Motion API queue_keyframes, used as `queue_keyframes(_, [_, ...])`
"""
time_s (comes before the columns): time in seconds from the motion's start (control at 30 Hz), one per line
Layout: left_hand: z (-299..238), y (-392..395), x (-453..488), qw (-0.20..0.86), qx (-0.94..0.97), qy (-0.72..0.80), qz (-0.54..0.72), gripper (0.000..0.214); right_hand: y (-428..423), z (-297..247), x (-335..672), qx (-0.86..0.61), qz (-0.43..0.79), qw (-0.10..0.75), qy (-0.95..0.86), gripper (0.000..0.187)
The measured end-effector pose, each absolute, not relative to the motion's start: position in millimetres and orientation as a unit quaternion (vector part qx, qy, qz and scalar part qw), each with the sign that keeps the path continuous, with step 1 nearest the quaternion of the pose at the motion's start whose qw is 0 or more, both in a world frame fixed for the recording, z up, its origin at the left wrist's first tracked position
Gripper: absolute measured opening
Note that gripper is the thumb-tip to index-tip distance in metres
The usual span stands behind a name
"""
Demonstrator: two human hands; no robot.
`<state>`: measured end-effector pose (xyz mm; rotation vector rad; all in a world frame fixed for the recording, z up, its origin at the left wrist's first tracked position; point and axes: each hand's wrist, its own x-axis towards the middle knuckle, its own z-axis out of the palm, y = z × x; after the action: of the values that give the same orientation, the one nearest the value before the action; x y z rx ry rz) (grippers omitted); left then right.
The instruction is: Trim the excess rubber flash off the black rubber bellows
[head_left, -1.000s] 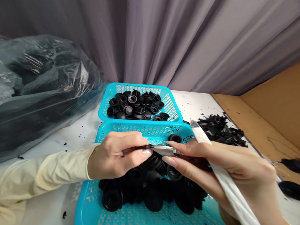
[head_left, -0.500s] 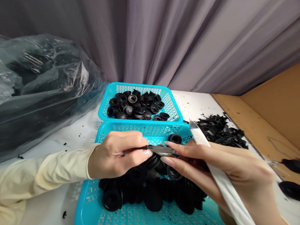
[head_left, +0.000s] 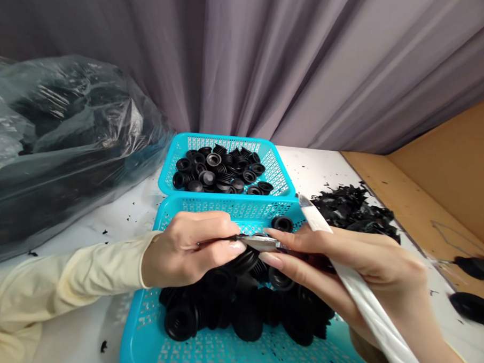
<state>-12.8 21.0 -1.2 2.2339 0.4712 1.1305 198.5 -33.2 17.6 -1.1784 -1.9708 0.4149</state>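
My left hand (head_left: 191, 249) is closed, its thumb and forefinger pinching one end of a thin dark rubber-like piece (head_left: 259, 242) with a shiny grey face, seen almost edge-on. At the other end, my right hand (head_left: 366, 272) grips it between thumb and fingertips. A long white-wrapped tool (head_left: 365, 299) with a pointed metallic tip also sits in my right hand, slanting across the fingers, tip up and to the left. Both hands are above the near blue basket (head_left: 139, 327), which holds several black ribbed rubber parts (head_left: 182, 320). Part of the pinched piece is hidden by my fingers.
Behind stands a second blue basket (head_left: 284, 178) with more black ribbed parts (head_left: 226, 170). A heap of black scraps (head_left: 349, 207) lies to the right. A clear plastic bag (head_left: 75, 142) of dark contents fills the left. Cardboard (head_left: 456, 137) and a black disc-like part (head_left: 471, 307) are far right.
My right hand has turned slightly, and the white-wrapped tool's tip has swung a little left. My left hand, the pinched piece and the baskets look the same.
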Motion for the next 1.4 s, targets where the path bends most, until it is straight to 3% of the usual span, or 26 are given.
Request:
queue_keyframes(0.33, [0.5, 20.7, -13.3, 0.303, 0.839, 0.175, 0.416, 0.015, -34.2, 18.3, 199.3, -0.452, 0.178, 0.391, -0.782, 0.007])
queue_keyframes(0.57, [-1.7, 20.2, -13.5, 0.306, 0.840, 0.176, 0.413, 0.016, -30.1, 13.1, 195.9, -0.426, 0.169, 0.443, -0.771, 0.008])
queue_keyframes(0.73, [-2.8, 20.8, -14.8, 0.299, 0.843, 0.159, 0.417, 0.014, -31.4, 20.7, 196.4, -0.449, 0.188, 0.415, -0.769, 0.004])
queue_keyframes(0.9, [-2.4, 20.3, -13.3, 0.265, 0.839, 0.179, 0.441, 0.009, -29.5, 31.3, 196.2, -0.515, 0.291, 0.453, -0.667, 0.002])
queue_keyframes(1.03, [-1.4, 19.0, -9.4, 0.251, 0.827, 0.204, 0.461, 0.012, -22.7, 33.9, 197.2, -0.546, 0.454, 0.458, -0.535, 0.025])
queue_keyframes(1.17, [-2.7, 17.8, -8.0, 0.244, 0.831, 0.220, 0.449, 0.028, -17.0, 29.2, 194.7, -0.470, 0.623, 0.415, -0.468, 0.038])
queue_keyframes(1.3, [-6.6, 17.4, -9.3, 0.188, 0.856, 0.197, 0.439, 0.040, -16.7, 24.2, 187.3, -0.454, 0.650, 0.406, -0.454, 0.049])
queue_keyframes(1.4, [-8.3, 17.3, -9.1, 0.231, 0.845, 0.221, 0.429, 0.052, -18.2, 22.5, 182.9, -0.468, 0.639, 0.423, -0.440, 0.042])
